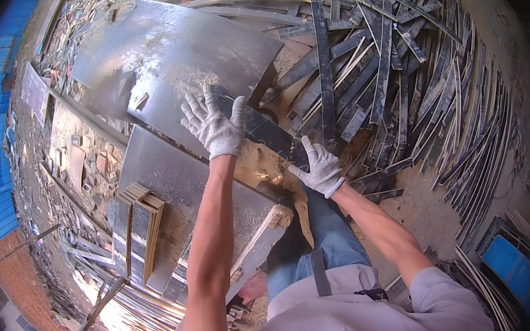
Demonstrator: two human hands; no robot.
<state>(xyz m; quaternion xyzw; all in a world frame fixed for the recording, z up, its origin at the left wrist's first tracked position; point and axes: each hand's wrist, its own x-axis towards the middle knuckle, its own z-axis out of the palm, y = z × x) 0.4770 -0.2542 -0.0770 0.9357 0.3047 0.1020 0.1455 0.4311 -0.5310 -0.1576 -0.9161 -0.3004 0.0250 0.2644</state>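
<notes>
My left hand (217,126), in a pale grey knitted glove, is open with its fingers spread, at the edge of a shiny metal table (197,41). Beside and partly under it lies a narrow dark board (266,132), slanting down toward my right hand (322,170). The right hand wears the same kind of glove. Its thumb and index finger lie at the two corners of the board's near end, and the other fingers are bent. Sawdust lies on the metal around the left fingertips.
A lower metal sheet (158,159) carries a small stack of board pieces (143,227) on my left. A wooden beam (259,249) juts close to my legs. Long dark strips (385,65) lie heaped at the right, with a blue panel (513,271) at lower right.
</notes>
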